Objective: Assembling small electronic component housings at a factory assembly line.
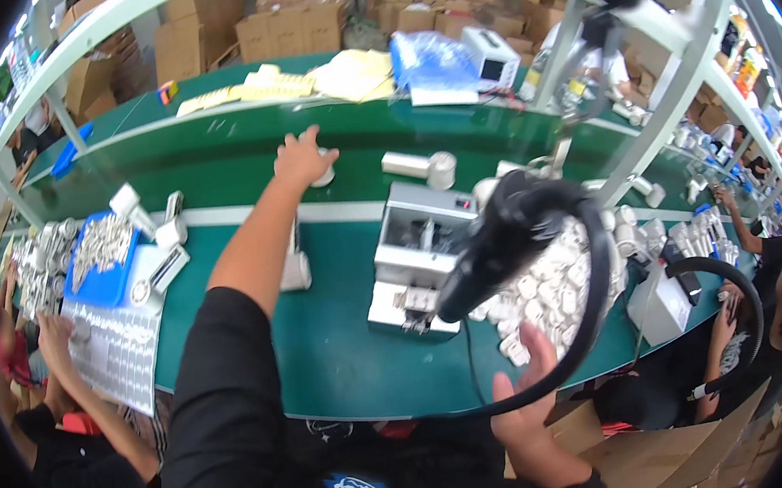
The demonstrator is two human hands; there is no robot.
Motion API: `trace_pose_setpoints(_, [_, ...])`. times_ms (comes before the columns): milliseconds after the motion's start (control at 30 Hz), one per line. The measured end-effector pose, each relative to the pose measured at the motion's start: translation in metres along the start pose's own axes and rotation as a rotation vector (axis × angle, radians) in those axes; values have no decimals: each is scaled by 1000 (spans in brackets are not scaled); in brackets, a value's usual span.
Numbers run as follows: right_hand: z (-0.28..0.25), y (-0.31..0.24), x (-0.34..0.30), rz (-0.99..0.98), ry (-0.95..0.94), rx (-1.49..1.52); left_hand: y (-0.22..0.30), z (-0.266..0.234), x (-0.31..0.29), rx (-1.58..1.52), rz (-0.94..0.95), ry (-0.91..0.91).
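Observation:
My left hand (302, 161) stretches out over the green conveyor belt (244, 159), its fingers apart. Under its palm shows part of a white plastic piece (325, 177), mostly hidden. My right hand (523, 400) is held open at the bench's front edge, fingers raised and nothing in it. Just beyond it lies a heap of small white plastic parts (545, 300). Between the hands stands a grey and white bench machine (416, 260). A white part with a round head and a handle (421, 167) rests on the belt behind the machine. Another white handled part (294, 266) lies below my left forearm.
A black tube-shaped device (493, 244) with a curved black hose hangs over the machine's right side. At left are a blue tray (99, 260) of small parts and a white compartment tray (117, 352). An open cardboard box (660, 453) sits lower right. Co-workers sit on both sides.

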State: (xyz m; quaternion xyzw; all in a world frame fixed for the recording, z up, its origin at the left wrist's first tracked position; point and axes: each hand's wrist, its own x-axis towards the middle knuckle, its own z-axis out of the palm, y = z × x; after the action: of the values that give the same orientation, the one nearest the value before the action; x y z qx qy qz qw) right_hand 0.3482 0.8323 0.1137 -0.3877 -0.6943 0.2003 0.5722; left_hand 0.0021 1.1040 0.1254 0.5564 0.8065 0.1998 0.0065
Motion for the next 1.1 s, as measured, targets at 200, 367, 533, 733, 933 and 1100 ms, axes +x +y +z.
trace_pose_setpoints(200, [-21,-5,-45,92,112,111,-72,86,61,-224,-28,18])
trace_pose_setpoints(367, [-17,-6,-65,-141,-41,278,-53,-49,-67,-1985,-101,-207])
trace_pose_setpoints(533, [55,-38,-19,-334,-375,344,-46,-61,-241,-2443,-33,-250])
trace_pose_setpoints(733, [128,-55,-14,-209,-473,194,-37,-34,-325,-2272,-282,-286])
trace_pose_setpoints(933, [121,-38,-24,-417,-521,64,-53,-45,-324,-1845,-11,-430])
trace_pose_setpoints(1100, [36,-35,-38,-531,-350,168,-43,-22,-313,-1695,57,-301])
